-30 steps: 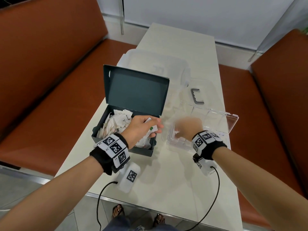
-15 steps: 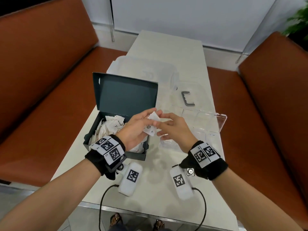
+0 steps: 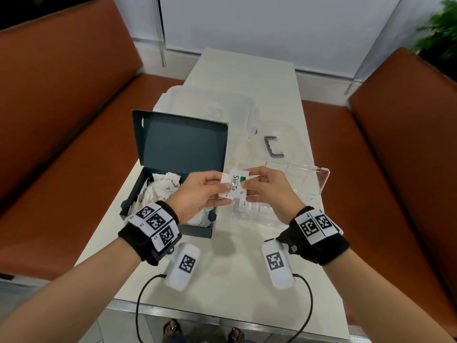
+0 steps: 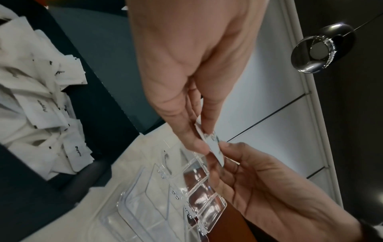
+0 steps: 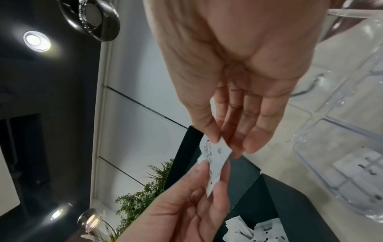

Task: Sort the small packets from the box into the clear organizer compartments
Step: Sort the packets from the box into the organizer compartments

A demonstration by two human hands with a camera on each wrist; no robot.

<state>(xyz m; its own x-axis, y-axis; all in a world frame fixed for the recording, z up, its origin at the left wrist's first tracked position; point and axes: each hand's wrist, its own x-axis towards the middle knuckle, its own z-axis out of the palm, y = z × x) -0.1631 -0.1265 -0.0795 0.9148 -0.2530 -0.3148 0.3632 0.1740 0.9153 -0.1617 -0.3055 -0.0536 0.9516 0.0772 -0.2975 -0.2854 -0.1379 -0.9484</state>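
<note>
Both hands pinch one white Stevia packet between them, left hand and right hand, above the gap between the open dark box and the clear organizer.

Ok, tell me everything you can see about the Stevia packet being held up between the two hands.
The Stevia packet is a small, flat white sachet, apparently paper, printed with dark "Stevia" lettering and a green mark near one end. It is held in the air between the open dark box and the clear organizer, touching neither. The left hand pinches one side and the right hand pinches the other, thumbs on its printed face. More white paper may sit behind it; unclear.
</note>
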